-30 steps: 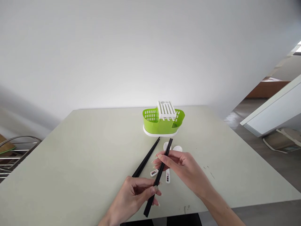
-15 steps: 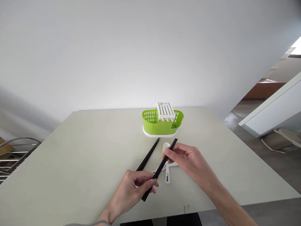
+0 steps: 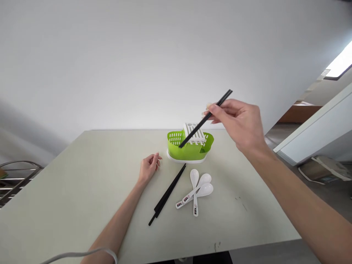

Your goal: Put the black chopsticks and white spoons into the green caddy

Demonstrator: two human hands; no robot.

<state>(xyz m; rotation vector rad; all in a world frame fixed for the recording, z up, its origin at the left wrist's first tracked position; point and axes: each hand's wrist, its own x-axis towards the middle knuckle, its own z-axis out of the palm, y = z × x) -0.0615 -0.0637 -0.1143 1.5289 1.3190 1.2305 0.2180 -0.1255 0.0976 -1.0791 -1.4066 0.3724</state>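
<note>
My right hand holds a pair of black chopsticks in the air, slanting down to the left, with the lower ends in front of the green utensil basket. The basket stands on a white base and has a white slotted rack across its middle. On the table left of it rests my left hand, fingers curled in, with nothing seen in them. More black chopsticks lie bunched in front of the basket. Beside them, three white spoons with printed handles lie crossed over one another.
The pale table meets a white wall behind the basket. A grey cable crosses my left forearm. At the far left is a metal rack; beyond the table's right edge stands a white panel.
My right hand has lifted the chopsticks up from above the spoons to over the basket. My left hand has let go of them and moved left onto the table. The spoons are now uncovered.
</note>
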